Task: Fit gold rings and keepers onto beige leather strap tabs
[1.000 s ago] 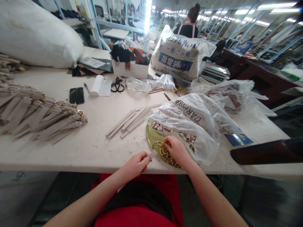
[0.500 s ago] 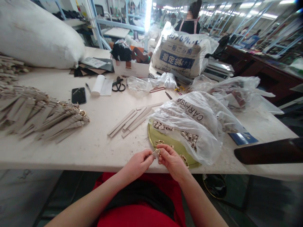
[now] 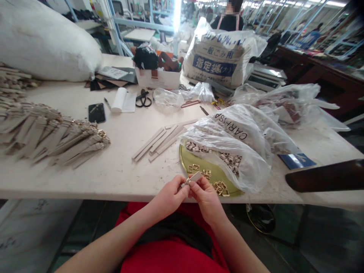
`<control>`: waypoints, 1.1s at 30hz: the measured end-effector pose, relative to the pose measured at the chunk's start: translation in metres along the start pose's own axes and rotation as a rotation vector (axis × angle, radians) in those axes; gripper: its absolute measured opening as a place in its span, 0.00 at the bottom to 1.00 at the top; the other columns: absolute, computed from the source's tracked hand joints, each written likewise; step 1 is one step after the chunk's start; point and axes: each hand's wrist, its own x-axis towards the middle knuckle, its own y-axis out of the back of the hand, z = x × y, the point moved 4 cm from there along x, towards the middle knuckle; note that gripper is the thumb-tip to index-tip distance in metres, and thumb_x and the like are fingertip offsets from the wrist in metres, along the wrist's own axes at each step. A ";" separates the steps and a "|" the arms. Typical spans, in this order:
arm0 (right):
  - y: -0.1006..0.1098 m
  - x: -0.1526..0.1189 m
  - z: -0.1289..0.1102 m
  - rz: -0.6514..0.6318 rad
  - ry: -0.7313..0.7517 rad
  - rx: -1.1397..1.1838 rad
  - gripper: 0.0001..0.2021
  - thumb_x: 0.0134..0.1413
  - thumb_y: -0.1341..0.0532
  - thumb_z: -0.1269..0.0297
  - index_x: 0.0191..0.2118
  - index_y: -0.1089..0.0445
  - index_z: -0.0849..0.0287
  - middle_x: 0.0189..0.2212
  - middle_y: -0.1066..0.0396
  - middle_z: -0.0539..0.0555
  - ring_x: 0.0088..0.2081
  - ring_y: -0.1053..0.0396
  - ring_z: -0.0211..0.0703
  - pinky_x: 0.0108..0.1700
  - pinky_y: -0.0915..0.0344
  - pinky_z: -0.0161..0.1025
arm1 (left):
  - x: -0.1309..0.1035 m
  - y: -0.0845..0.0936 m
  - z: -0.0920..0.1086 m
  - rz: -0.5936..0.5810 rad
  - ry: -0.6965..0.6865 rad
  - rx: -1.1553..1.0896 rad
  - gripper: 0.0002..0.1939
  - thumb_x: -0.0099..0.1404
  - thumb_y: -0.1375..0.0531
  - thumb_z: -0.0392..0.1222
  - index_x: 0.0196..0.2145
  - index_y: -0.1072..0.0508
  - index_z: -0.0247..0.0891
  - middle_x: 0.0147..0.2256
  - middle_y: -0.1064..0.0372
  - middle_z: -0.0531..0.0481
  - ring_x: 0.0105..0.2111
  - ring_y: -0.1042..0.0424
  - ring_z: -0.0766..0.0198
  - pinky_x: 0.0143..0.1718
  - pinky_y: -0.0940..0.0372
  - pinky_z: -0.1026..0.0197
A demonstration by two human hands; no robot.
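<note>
At the table's front edge, my left hand [image 3: 175,190] and my right hand [image 3: 203,192] meet, both with fingers closed in a pinch. Between them they hold a beige strap [image 3: 195,176], whose flat end points up and away from me. A bit of gold, apparently a buckle, shows at the fingertips, though the fingers hide most of it. Just beyond my hands lies a green oval tray [image 3: 186,161] with several loose gold buckles [image 3: 221,188]. Small beige loops [image 3: 231,163] sit there too, partly under a clear plastic bag [image 3: 254,151].
Several beige strips [image 3: 149,144] lie left of the tray. A big pile of straps with buckles [image 3: 62,132] covers the table's left side. Behind are a phone [image 3: 96,113], black scissors [image 3: 143,99], a white box [image 3: 162,79] and a full printed sack [image 3: 217,57]. A dark bar [image 3: 324,176] juts in from the right.
The strap's flat end now sticks up past my right fingers, where before only the gold piece showed between my fingertips. My hands stay close together. The view has shifted slightly.
</note>
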 end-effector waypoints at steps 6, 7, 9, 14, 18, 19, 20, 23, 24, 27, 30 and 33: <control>-0.003 -0.011 0.000 -0.022 0.104 -0.254 0.12 0.50 0.41 0.55 0.30 0.33 0.60 0.23 0.35 0.48 0.25 0.40 0.35 0.30 0.40 0.33 | -0.002 -0.004 -0.006 -0.068 0.094 -0.157 0.12 0.61 0.50 0.48 0.28 0.42 0.37 0.18 0.45 0.59 0.16 0.48 0.75 0.17 0.51 0.70; -0.002 -0.011 -0.001 -0.012 0.105 -0.261 0.12 0.51 0.42 0.55 0.29 0.34 0.60 0.22 0.36 0.48 0.25 0.40 0.34 0.29 0.40 0.33 | -0.003 -0.004 -0.006 -0.089 0.117 -0.170 0.12 0.61 0.50 0.48 0.28 0.42 0.37 0.18 0.45 0.59 0.15 0.48 0.76 0.16 0.51 0.71; 0.000 -0.010 0.000 0.003 0.086 -0.232 0.13 0.52 0.43 0.54 0.28 0.35 0.60 0.21 0.38 0.47 0.24 0.41 0.34 0.29 0.40 0.33 | -0.003 -0.005 -0.006 -0.125 0.155 -0.201 0.12 0.60 0.50 0.48 0.29 0.41 0.37 0.18 0.44 0.60 0.14 0.48 0.76 0.15 0.52 0.71; -0.001 -0.007 0.006 -0.007 0.027 -0.173 0.12 0.52 0.44 0.54 0.28 0.38 0.59 0.21 0.39 0.47 0.22 0.42 0.33 0.26 0.42 0.32 | -0.002 -0.008 -0.010 -0.114 0.203 -0.245 0.11 0.59 0.50 0.47 0.28 0.42 0.37 0.17 0.44 0.60 0.12 0.49 0.77 0.14 0.54 0.72; 0.001 -0.014 -0.006 0.090 0.314 -0.558 0.10 0.53 0.45 0.59 0.26 0.37 0.58 0.24 0.38 0.49 0.27 0.41 0.37 0.32 0.42 0.35 | -0.002 -0.007 -0.013 -0.040 0.216 -0.126 0.09 0.59 0.51 0.46 0.27 0.42 0.37 0.16 0.44 0.60 0.13 0.48 0.75 0.15 0.52 0.71; 0.000 -0.016 -0.009 0.098 0.391 -0.658 0.08 0.52 0.43 0.61 0.26 0.36 0.58 0.25 0.38 0.50 0.29 0.40 0.38 0.34 0.42 0.35 | -0.003 -0.005 -0.012 -0.023 0.203 -0.071 0.09 0.59 0.51 0.45 0.26 0.42 0.38 0.17 0.43 0.60 0.14 0.47 0.74 0.16 0.51 0.70; 0.000 -0.017 -0.011 0.099 0.434 -0.722 0.07 0.50 0.42 0.62 0.26 0.36 0.58 0.26 0.37 0.50 0.31 0.40 0.39 0.35 0.43 0.36 | -0.004 -0.003 -0.011 -0.011 0.180 -0.014 0.09 0.59 0.51 0.45 0.26 0.42 0.37 0.17 0.43 0.59 0.16 0.45 0.73 0.18 0.50 0.70; 0.004 -0.015 -0.011 0.055 0.312 -0.659 0.06 0.48 0.41 0.63 0.27 0.37 0.58 0.24 0.38 0.48 0.28 0.40 0.38 0.31 0.43 0.34 | -0.006 0.002 -0.004 -0.023 0.116 0.095 0.11 0.59 0.50 0.47 0.25 0.40 0.37 0.18 0.41 0.58 0.19 0.43 0.71 0.21 0.48 0.68; 0.004 -0.013 -0.009 0.033 0.238 -0.583 0.07 0.48 0.41 0.62 0.27 0.38 0.58 0.22 0.39 0.47 0.25 0.41 0.36 0.29 0.43 0.33 | -0.007 0.003 -0.003 -0.044 0.105 0.107 0.12 0.59 0.49 0.49 0.25 0.40 0.37 0.18 0.41 0.58 0.19 0.43 0.71 0.21 0.48 0.68; 0.002 -0.012 -0.006 -0.034 0.127 -0.394 0.11 0.46 0.40 0.59 0.25 0.41 0.58 0.20 0.41 0.45 0.23 0.44 0.34 0.27 0.44 0.32 | -0.005 0.005 -0.008 -0.091 0.106 0.112 0.17 0.58 0.47 0.54 0.24 0.41 0.37 0.16 0.42 0.59 0.18 0.44 0.71 0.20 0.50 0.68; -0.003 -0.017 -0.003 -0.053 0.179 -0.381 0.10 0.49 0.41 0.58 0.26 0.39 0.58 0.21 0.39 0.46 0.24 0.41 0.35 0.29 0.42 0.33 | -0.001 0.003 -0.019 -0.101 0.139 0.032 0.17 0.56 0.46 0.55 0.27 0.41 0.37 0.17 0.40 0.59 0.16 0.44 0.72 0.18 0.50 0.69; -0.003 -0.021 -0.004 -0.139 0.221 -0.467 0.10 0.54 0.45 0.58 0.28 0.36 0.58 0.24 0.35 0.49 0.27 0.38 0.37 0.31 0.40 0.34 | 0.003 -0.002 -0.024 -0.115 0.110 -0.063 0.18 0.56 0.45 0.51 0.39 0.40 0.38 0.21 0.37 0.59 0.16 0.43 0.72 0.17 0.49 0.70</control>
